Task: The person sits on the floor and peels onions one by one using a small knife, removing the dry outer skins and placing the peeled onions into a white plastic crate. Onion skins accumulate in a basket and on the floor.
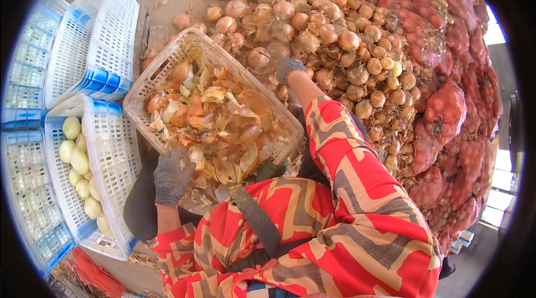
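Note:
My left hand (172, 177), in a grey knit glove, is at the near left side of a white plastic basket (268, 88). Its thumb stands apart from the fingers, and I see nothing held in it. Brown and orange onion skins (209, 109) fill much of the basket. Beyond the basket's right side, my right hand (289, 69), also gloved, reaches to the edge of a heap of unpeeled onions (328, 33). One onion (258, 57) lies just left of its fingers. The glove's back hides what those fingers touch.
At left, a white and blue crate (113, 147) holds peeled onions (79, 160). More crates (112, 30) stand behind and beside it. Red mesh sacks (446, 109) of onions are piled at right. A red cloth or bag (96, 273) lies at lower left.

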### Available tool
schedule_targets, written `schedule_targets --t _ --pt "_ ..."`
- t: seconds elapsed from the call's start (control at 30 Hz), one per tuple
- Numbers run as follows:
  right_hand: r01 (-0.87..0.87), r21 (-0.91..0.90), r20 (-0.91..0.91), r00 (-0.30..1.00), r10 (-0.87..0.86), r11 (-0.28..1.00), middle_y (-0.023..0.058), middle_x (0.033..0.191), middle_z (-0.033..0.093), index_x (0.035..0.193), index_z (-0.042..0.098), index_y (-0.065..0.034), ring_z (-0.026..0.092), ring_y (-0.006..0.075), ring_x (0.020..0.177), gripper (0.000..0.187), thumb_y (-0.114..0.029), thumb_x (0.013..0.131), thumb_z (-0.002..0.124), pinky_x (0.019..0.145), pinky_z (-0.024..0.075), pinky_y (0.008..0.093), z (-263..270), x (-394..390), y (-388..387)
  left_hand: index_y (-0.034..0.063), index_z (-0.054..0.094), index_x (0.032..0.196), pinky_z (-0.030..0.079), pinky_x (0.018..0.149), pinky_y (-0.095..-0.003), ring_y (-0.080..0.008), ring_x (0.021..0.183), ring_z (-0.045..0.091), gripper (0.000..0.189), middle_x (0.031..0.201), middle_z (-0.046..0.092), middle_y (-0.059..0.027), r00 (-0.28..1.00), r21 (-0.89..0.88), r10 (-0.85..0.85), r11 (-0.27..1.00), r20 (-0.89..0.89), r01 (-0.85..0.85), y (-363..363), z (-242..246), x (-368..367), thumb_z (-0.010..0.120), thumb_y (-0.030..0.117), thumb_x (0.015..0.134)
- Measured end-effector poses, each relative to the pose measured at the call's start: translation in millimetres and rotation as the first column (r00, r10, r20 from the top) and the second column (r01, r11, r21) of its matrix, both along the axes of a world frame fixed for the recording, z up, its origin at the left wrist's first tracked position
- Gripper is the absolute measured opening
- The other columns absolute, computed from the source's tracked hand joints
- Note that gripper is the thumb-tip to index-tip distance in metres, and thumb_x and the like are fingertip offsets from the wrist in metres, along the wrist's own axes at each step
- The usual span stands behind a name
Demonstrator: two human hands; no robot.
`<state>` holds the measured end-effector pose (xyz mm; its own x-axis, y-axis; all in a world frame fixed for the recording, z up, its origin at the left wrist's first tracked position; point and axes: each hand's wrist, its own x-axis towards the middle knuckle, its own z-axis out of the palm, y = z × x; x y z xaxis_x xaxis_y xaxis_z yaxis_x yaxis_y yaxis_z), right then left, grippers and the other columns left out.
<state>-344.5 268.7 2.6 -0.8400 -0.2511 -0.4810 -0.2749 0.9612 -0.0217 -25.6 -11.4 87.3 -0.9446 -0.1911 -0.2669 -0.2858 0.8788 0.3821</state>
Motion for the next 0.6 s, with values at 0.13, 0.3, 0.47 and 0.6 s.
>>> schedule_targets --t 0.13,0.3,0.47,0.6 --pt "-0.035 -0.008 0.065 0.997 0.036 0.999 0.0177 0.113 0.061 0.107 0.064 -0.0036 0.060 0.0322 0.104 0.030 -0.015 0.080 0.057 0.086 0.0484 0.0403 -25.7 -35.4 -5.7 0.0027 0.054 0.110 0.044 0.086 -0.0427 -0.0357 0.101 0.051 0.047 0.104 0.057 -0.0187 0.991 -0.006 -0.128 0.992 -0.024 0.128 11.7 3.4 -16.5 0.070 0.024 0.071" --pt "-0.139 0.069 0.135 0.982 0.129 0.988 0.0159 0.111 0.062 0.106 0.065 -0.0064 0.060 0.0320 0.103 0.035 -0.029 0.080 0.060 0.084 0.0490 0.0381 -84.4 -69.5 -13.5 0.0017 0.052 0.113 0.044 0.084 -0.0439 -0.0382 0.098 0.051 0.051 0.103 0.056 -0.0199 0.981 0.021 -0.191 0.981 0.019 0.191 16.5 5.2 -14.9 0.070 0.026 0.071" --pt "-0.173 0.106 0.175 0.973 0.153 0.979 0.0161 0.112 0.062 0.118 0.059 -0.0126 0.059 0.0335 0.102 0.037 -0.029 0.085 0.056 0.084 0.0487 0.0388 -149.1 -68.7 15.3 0.0023 0.053 0.113 0.044 0.082 -0.0438 -0.0375 0.095 0.051 0.051 0.101 0.056 -0.0191 0.982 0.062 -0.187 0.981 0.011 0.186 16.9 9.8 -22.2 0.070 0.027 0.071" --pt "-0.245 0.175 0.302 0.935 0.184 0.954 0.0181 0.111 0.061 0.136 0.039 -0.0165 0.059 0.0346 0.101 0.057 -0.036 0.085 0.055 0.083 0.0476 0.0398 -111.3 -50.5 15.8 0.0022 0.053 0.111 0.045 0.081 -0.0433 -0.0368 0.096 0.052 0.050 0.102 0.056 -0.0183 0.982 0.029 -0.185 0.982 -0.036 0.186 20.6 5.6 -22.5 0.069 0.027 0.071"
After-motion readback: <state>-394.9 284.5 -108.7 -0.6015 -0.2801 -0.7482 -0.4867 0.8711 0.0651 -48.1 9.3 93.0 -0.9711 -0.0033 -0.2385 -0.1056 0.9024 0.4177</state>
